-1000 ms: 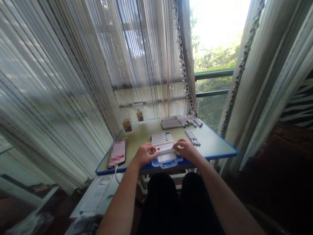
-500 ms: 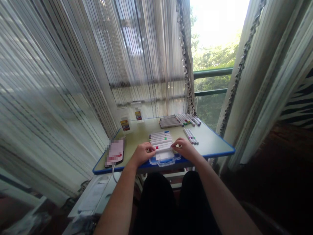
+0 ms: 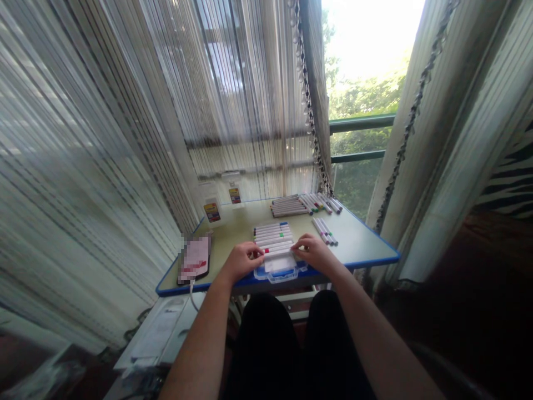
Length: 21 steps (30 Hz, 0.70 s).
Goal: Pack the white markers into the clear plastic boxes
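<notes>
A clear plastic case (image 3: pixel 272 276) with a handle lies at the table's near edge, a row of white markers (image 3: pixel 272 236) stacked crosswise in it. My left hand (image 3: pixel 245 260) is closed, thumb and fingertips at the left end of the nearest marker (image 3: pixel 278 250), close to a red band. At that marker's right end, my right hand (image 3: pixel 311 253) is pinched too. The fingertips partly hide both ends. Below this marker the pale bottom of the case (image 3: pixel 280 263) shows.
Several markers (image 3: pixel 289 207) lie at the back of the table, with a smaller group (image 3: pixel 325 231) to the right. Two clear packages with labels (image 3: pixel 212 211) stand at the back left. A phone (image 3: pixel 195 258) with a cable lies left on the blue-edged table (image 3: pixel 366 253).
Both hands stay at the ends of the same marker, almost still. The view has shifted very slightly, and the curtains sway a little.
</notes>
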Each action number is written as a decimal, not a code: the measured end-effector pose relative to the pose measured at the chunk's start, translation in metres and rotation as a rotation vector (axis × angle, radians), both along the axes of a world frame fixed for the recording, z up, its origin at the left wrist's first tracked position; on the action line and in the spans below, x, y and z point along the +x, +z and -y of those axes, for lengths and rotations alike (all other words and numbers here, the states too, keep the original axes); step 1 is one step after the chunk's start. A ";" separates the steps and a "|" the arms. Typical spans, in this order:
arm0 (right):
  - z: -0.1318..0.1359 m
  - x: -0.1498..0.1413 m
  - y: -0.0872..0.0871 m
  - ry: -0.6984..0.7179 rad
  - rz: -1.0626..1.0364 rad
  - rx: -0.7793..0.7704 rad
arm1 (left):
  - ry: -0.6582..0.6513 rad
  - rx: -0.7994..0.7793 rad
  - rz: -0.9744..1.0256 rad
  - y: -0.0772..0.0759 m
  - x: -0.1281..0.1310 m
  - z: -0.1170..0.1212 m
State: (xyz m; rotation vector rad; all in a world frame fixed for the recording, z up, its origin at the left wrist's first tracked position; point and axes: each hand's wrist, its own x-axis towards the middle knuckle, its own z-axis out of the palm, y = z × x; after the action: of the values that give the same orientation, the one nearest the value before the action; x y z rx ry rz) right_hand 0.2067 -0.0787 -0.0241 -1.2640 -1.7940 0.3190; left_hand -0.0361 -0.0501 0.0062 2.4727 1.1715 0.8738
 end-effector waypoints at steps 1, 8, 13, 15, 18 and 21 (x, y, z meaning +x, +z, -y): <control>0.000 0.000 0.000 -0.007 -0.004 0.005 | 0.007 0.005 0.005 0.000 0.000 0.000; -0.004 -0.001 -0.002 -0.151 0.046 0.074 | 0.113 0.134 0.022 -0.001 -0.001 -0.001; -0.003 -0.001 -0.003 -0.163 0.051 0.056 | 0.085 0.102 0.004 0.000 0.001 -0.001; -0.003 -0.001 -0.002 -0.153 0.042 0.059 | 0.087 0.105 0.007 0.001 0.001 -0.001; -0.002 0.000 -0.002 -0.142 0.039 0.059 | 0.103 0.124 0.024 0.000 0.000 -0.001; -0.002 0.000 -0.002 -0.144 0.029 0.044 | 0.143 0.156 0.044 -0.001 -0.001 -0.002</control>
State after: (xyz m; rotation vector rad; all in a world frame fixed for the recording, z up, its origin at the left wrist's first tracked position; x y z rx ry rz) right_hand 0.2065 -0.0767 -0.0259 -1.3639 -1.7148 0.1799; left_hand -0.0369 -0.0480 0.0053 2.4997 1.3256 1.0916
